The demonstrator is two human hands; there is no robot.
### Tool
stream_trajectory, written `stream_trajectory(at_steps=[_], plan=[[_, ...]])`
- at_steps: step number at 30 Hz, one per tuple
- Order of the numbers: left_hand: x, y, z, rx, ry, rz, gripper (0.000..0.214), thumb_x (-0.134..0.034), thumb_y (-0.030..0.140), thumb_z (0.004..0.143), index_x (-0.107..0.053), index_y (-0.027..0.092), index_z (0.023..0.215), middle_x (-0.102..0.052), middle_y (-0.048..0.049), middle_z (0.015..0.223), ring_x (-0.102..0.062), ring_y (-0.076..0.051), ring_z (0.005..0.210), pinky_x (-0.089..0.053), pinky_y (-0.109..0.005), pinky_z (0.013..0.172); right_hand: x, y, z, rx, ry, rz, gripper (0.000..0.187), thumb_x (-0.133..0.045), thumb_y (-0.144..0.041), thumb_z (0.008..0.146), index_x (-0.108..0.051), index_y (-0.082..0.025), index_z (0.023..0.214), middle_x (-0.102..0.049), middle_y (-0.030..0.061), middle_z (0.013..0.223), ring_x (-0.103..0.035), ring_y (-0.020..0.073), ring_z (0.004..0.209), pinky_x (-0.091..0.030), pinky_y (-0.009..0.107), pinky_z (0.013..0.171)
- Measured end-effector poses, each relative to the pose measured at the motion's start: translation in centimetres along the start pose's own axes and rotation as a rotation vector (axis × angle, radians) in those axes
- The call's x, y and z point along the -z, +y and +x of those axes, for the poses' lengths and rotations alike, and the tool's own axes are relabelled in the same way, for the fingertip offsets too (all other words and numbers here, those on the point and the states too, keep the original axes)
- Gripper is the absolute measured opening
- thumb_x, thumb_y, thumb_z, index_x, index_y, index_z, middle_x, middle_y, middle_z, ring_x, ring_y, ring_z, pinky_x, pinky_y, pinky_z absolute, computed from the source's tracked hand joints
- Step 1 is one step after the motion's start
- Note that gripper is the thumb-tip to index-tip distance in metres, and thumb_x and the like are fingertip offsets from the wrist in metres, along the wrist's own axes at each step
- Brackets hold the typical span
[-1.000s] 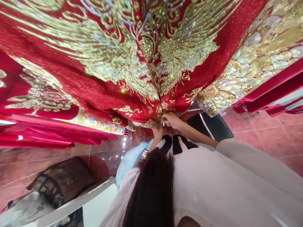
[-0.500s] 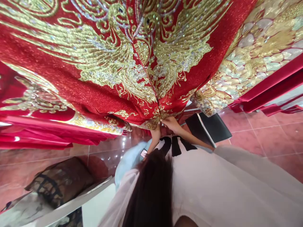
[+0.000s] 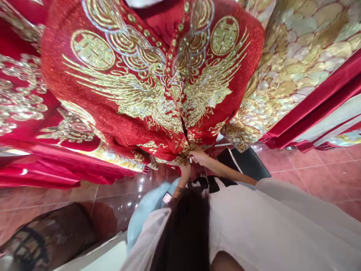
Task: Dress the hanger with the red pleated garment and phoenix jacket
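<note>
A red jacket (image 3: 121,124) with gold embroidered birds hangs upright in front of me, its two front edges meeting in the middle with a small gap low down. My left hand (image 3: 185,168) is closed on the jacket's gold-trimmed bottom edge, just left of the front opening. Right beside it, my right hand (image 3: 199,156) is closed at the same spot, fingers pinched on the opening's lower end. The fingertips are small in view, and any fastener between them cannot be made out. A watch (image 3: 167,197) sits on my left wrist.
A gold and pearly scaled garment (image 3: 282,82) hangs close on the right, and red embroidered garments (image 3: 70,128) hang on the left. A black flat item (image 3: 249,163) lies low at right. A brown bag (image 3: 56,233) is at lower left, near a white edge (image 3: 109,252).
My view has tilted up and drawn back, so the jacket's collar and shoulders now show. Both hands stay at the hem of the front opening, where a gap above them looks wider.
</note>
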State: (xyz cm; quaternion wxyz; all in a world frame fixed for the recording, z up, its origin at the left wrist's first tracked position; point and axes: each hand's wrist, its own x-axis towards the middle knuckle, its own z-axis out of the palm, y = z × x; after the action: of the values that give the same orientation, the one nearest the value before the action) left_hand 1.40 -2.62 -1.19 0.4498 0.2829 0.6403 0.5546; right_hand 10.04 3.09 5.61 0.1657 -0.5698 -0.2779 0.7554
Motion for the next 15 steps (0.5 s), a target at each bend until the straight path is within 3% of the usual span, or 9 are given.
stream_trajectory(at_steps=[3, 6, 10, 15], plan=[[0.4, -0.2, 0.0, 0.041, -0.002, -0.035, 0.023, -0.063, 0.032, 0.088, -0.063, 0.013, 0.101, -0.061, -0.0094, 0.11, -0.059, -0.02, 0.101, -0.048, -0.04, 0.093, 0.4, 0.9, -0.1, 0.016, -0.034, 0.037, 0.025, -0.053, -0.034, 0.095, -0.058, -0.01, 0.102, -0.058, 0.0027, 0.086, -0.056, 0.0073, 0.068, -0.05, 0.02, 0.06], [0.8, -0.9, 0.2, 0.09, -0.036, -0.101, 0.019, -0.073, 0.029, 0.08, -0.064, 0.013, 0.085, -0.065, -0.0087, 0.1, -0.061, -0.02, 0.097, -0.046, -0.037, 0.095, 0.6, 2.1, -0.6, 0.039, -0.096, 0.101, 0.026, -0.051, -0.032, 0.095, -0.055, -0.009, 0.083, -0.045, -0.0052, 0.062, -0.036, 0.0014, 0.046, -0.033, 0.013, 0.043], [0.6, -2.1, 0.7, 0.151, -0.127, -0.169, 0.026, -0.062, 0.033, 0.089, -0.061, 0.01, 0.1, -0.063, -0.008, 0.099, -0.062, -0.018, 0.088, -0.052, -0.038, 0.084, -0.2, 3.4, -1.0, 0.104, -0.114, 0.207, 0.026, -0.057, -0.03, 0.09, -0.051, -0.012, 0.072, -0.027, -0.0094, 0.049, -0.02, 0.0013, 0.039, -0.017, 0.014, 0.037], [0.2, -2.6, 2.1, 0.122, -0.181, -0.185, 0.032, -0.056, 0.034, 0.093, -0.056, 0.014, 0.118, -0.057, -0.01, 0.117, -0.059, -0.021, 0.101, -0.052, -0.04, 0.087, -1.9, 3.2, 0.5, 0.161, 0.018, 0.269, 0.029, -0.055, -0.03, 0.092, -0.05, -0.011, 0.072, -0.034, -0.0085, 0.052, -0.023, 0.0003, 0.04, -0.018, 0.013, 0.037]])
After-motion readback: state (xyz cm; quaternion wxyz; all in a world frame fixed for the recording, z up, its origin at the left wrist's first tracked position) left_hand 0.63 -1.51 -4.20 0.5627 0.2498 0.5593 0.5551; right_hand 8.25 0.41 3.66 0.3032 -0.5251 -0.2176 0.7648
